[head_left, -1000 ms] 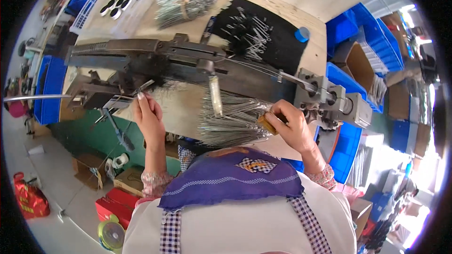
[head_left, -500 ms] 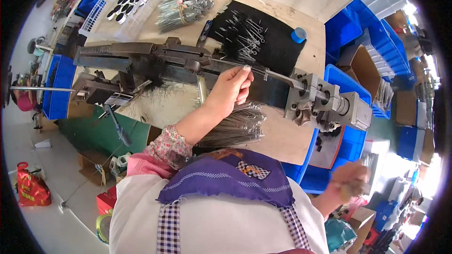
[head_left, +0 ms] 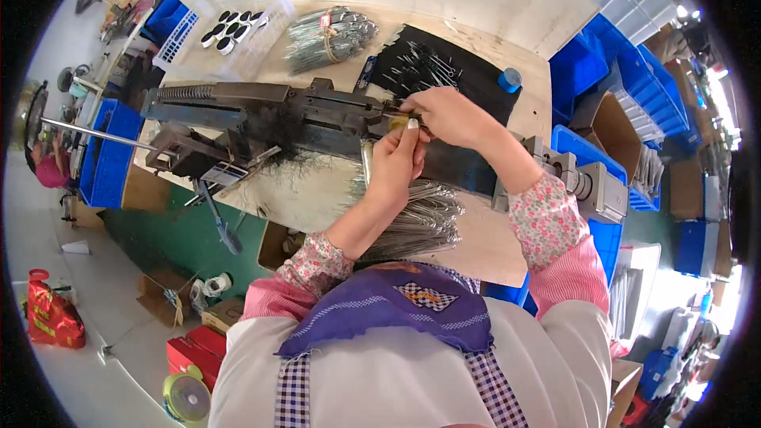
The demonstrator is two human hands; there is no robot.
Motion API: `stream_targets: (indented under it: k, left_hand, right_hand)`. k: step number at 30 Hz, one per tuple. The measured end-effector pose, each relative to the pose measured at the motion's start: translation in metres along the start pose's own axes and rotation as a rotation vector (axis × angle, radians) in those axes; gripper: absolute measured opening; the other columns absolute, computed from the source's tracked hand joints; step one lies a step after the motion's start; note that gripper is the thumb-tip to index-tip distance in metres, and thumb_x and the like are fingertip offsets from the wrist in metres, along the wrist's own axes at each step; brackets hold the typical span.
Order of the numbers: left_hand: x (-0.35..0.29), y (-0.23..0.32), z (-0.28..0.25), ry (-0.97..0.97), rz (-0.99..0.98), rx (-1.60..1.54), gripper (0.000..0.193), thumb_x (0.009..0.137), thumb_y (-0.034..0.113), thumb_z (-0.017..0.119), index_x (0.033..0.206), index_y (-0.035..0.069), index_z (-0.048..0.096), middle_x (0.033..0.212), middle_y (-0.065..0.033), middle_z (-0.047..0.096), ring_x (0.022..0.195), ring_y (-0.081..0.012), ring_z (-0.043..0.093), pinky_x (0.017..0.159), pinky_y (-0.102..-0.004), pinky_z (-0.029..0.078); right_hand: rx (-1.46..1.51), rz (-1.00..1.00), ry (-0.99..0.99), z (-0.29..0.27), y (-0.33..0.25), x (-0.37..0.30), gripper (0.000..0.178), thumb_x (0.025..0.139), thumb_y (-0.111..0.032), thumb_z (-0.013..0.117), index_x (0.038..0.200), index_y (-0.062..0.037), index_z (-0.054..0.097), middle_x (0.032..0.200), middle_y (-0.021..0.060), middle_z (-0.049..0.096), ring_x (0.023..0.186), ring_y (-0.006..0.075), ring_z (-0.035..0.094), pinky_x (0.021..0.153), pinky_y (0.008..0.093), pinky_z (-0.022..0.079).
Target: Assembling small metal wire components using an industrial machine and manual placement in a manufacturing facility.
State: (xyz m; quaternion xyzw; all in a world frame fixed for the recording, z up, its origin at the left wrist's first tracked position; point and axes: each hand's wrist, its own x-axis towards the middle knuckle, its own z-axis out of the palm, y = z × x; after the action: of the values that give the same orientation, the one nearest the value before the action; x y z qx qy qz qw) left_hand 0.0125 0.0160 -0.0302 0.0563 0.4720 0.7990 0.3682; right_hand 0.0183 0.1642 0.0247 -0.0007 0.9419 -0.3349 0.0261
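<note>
My left hand [head_left: 394,165] is closed in a pinch at the middle of a long dark metal bench machine [head_left: 317,107], thumb uppermost. My right hand [head_left: 450,117] reaches in from the right, its fingers bent and closed beside the left fingertips. A small yellowish piece [head_left: 402,122] shows between the hands, against the machine's bar. What each hand pinches is mostly hidden by the fingers. Under my left hand lies a bundle of thin metal wire rods [head_left: 428,218]. Beyond the hands, loose metal pins with ring ends [head_left: 428,70] are scattered over a black mat [head_left: 487,99].
Toward the back are a clear plastic tray [head_left: 265,28] with black-topped white pieces, a tied bundle of metal rods [head_left: 331,38] and a blue round cap [head_left: 510,79]. Metal clamp blocks [head_left: 590,182] end the machine at right, near blue bins [head_left: 579,55]. Black bristle-like debris [head_left: 277,131] clings to the machine.
My right hand has come from the lower right, off the bench, up to the machine beside my left hand. The left hand stays pinched at the machine's middle. The view has shifted slightly.
</note>
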Motion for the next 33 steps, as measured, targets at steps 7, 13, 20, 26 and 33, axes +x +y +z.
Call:
stream_targets:
  k: [7, 13, 20, 26, 33]
  left_hand:
    - [-0.005, 0.006, 0.0, 0.042, -0.009, -0.052, 0.027, 0.098, 0.026, 0.049, 0.082, 0.006, 0.057, 0.055, 0.0033, 0.04, 0.045, -0.0061, 0.031, 0.042, -0.0225, 0.024]
    - [-0.002, -0.002, -0.001, -0.073, -0.086, 0.096, 0.046, 0.1, 0.042, 0.034, 0.102, 0.001, 0.056, 0.085, -0.01, 0.065, 0.065, -0.0162, 0.062, 0.061, -0.0287, 0.05]
    - [-0.006, 0.004, 0.015, -0.257, -0.157, -0.419, 0.081, 0.091, 0.067, 0.021, 0.132, -0.002, 0.036, 0.14, -0.0144, 0.039, 0.132, -0.0278, 0.036, 0.112, -0.0422, 0.028]
    - [-0.004, 0.004, 0.008, -0.398, -0.222, -0.705, 0.085, 0.088, 0.073, 0.021, 0.133, 0.003, 0.039, 0.137, -0.0098, 0.042, 0.131, -0.0255, 0.035, 0.113, -0.0464, 0.022]
    - [-0.004, 0.016, 0.009, -0.308, -0.247, -0.72, 0.084, 0.087, 0.074, 0.022, 0.128, 0.004, 0.043, 0.131, -0.0107, 0.048, 0.13, -0.0259, 0.037, 0.11, -0.0461, 0.026]
  right_hand:
    - [0.307, 0.121, -0.045, -0.017, 0.001, -0.02, 0.023, 0.088, -0.012, 0.058, 0.098, 0.0084, 0.063, 0.072, 0.0116, 0.065, 0.064, 0.0149, 0.064, 0.059, 0.0282, 0.052]
    - [0.652, 0.283, -0.286, -0.033, 0.016, -0.008, 0.026, 0.089, -0.009, 0.058, 0.11, 0.0067, 0.06, 0.084, 0.0098, 0.065, 0.07, 0.0146, 0.063, 0.063, 0.0274, 0.053]
    - [-0.615, -0.433, 0.076, -0.038, 0.024, -0.018, 0.027, 0.087, -0.017, 0.057, 0.109, -0.0014, 0.063, 0.109, 0.0112, 0.06, 0.09, 0.0224, 0.057, 0.078, 0.0342, 0.051]
    - [-0.215, -0.327, 0.323, -0.008, -0.031, -0.061, 0.041, 0.067, -0.003, 0.06, 0.108, -0.0056, 0.063, 0.092, 0.0102, 0.056, 0.087, 0.0275, 0.053, 0.078, 0.0357, 0.043]
    - [-0.025, -0.069, 0.379, -0.014, -0.003, -0.034, 0.009, 0.077, -0.012, 0.064, 0.084, -0.0101, 0.07, 0.077, 0.003, 0.062, 0.073, 0.0223, 0.061, 0.076, 0.036, 0.039]
